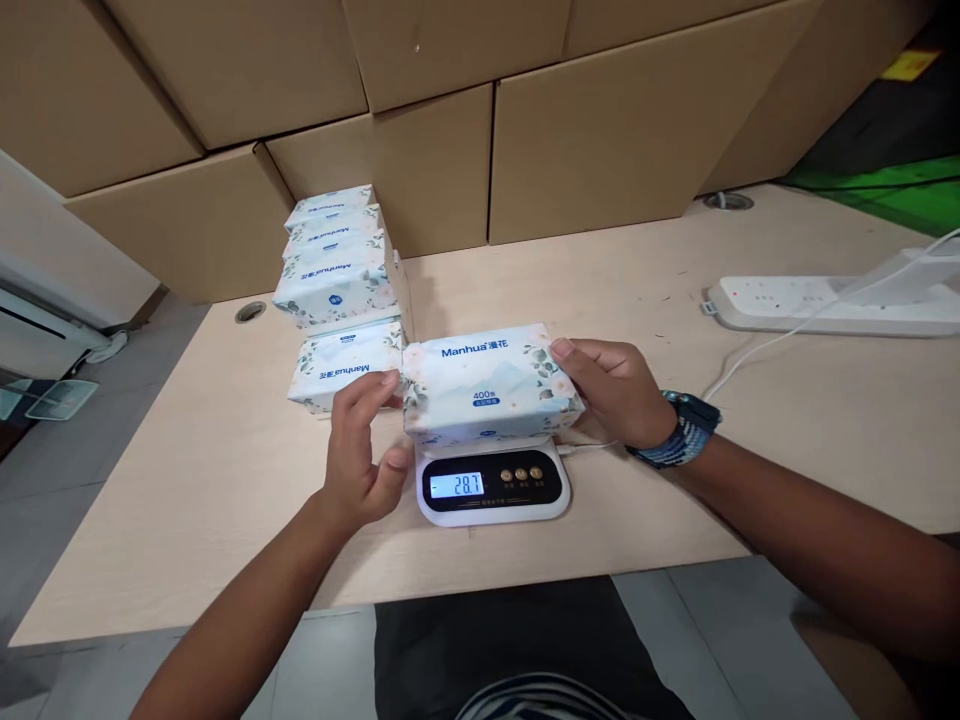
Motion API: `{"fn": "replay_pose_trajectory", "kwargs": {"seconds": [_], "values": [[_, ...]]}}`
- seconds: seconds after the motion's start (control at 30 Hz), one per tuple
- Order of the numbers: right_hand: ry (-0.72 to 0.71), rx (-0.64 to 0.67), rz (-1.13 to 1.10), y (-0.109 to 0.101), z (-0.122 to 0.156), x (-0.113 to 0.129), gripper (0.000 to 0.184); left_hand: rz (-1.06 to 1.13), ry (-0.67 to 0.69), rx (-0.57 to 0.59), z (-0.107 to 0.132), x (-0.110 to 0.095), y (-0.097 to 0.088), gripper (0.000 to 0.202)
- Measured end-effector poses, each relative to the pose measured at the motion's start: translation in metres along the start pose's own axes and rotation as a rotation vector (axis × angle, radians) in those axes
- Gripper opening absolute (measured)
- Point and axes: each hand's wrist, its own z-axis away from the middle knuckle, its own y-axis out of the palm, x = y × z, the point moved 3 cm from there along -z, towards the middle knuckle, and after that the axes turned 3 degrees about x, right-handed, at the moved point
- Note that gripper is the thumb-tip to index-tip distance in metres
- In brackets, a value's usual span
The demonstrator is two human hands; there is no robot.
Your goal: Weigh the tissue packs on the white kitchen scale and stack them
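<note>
A tissue pack (487, 385), pale blue with flowers and the word "Manhua", lies on a small white kitchen scale (491, 487) whose lit display reads 28.7. My left hand (360, 445) touches the pack's left end with its fingertips, fingers curved and thumb apart. My right hand (611, 390), with a blue watch on its wrist, grips the pack's right end. Both hands are on the pack.
A loose tissue pack (341, 365) lies just left of the scale, and a stack of several more (337, 262) stands behind it. Cardboard boxes (600, 130) wall off the back of the wooden table (675, 330). A white power strip (825, 303) with a cable lies at the right.
</note>
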Motion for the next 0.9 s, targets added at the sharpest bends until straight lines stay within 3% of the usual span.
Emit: {"fn": "replay_pose_trajectory", "kwargs": {"seconds": [0.43,0.57,0.67,0.83,0.9], "values": [[0.021,-0.050,-0.065,-0.003,0.006,0.003,0.076,0.050,-0.096,-0.052,0.005,0.007,0.004,0.050],[0.034,-0.055,-0.122,-0.005,0.004,0.000,0.077,0.157,-0.151,-0.147,0.010,0.010,0.002,0.036],[0.058,-0.066,-0.201,-0.006,0.002,0.000,0.077,0.345,-0.305,-0.229,0.011,0.014,0.002,0.035],[0.203,0.034,-0.389,-0.006,-0.002,0.003,0.073,0.652,-0.741,-0.218,0.001,0.020,0.005,0.062],[0.265,0.083,-0.469,-0.007,-0.003,0.003,0.071,0.712,-0.846,-0.230,-0.005,0.021,0.004,0.067]]}}
